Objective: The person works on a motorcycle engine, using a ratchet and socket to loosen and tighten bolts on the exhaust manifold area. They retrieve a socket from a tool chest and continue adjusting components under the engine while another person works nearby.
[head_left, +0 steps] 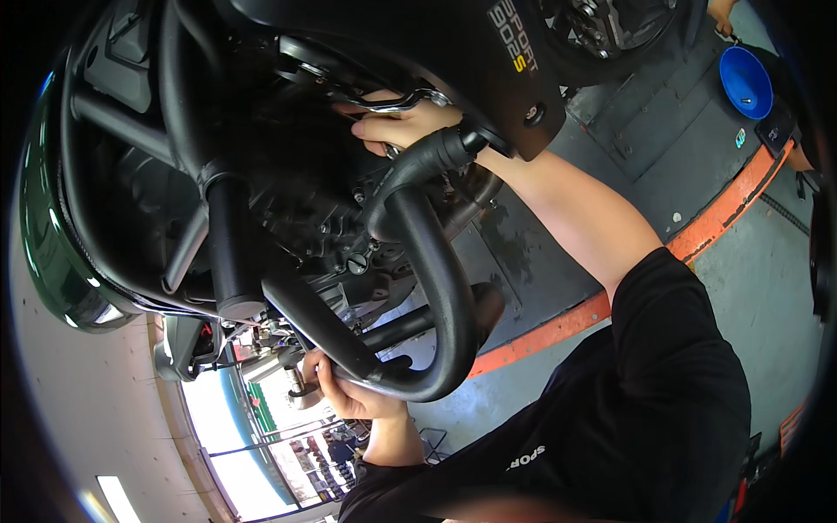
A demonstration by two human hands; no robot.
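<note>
L hand at blk bar, R hand part-hidden; can't tell either grip.

Find the tube central, right hand at twelve o'clock, wheel at one, basin at two, left hand at seven, body panel at nine.

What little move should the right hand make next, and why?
Maybe ease the right hand back a little, slowly. Its fingers are beside a silver part, and I can't tell what they touch in the dark gap. The thick black bar curves close by, so a slow move looks safer. The left hand is at the bar's lower bend.
</note>
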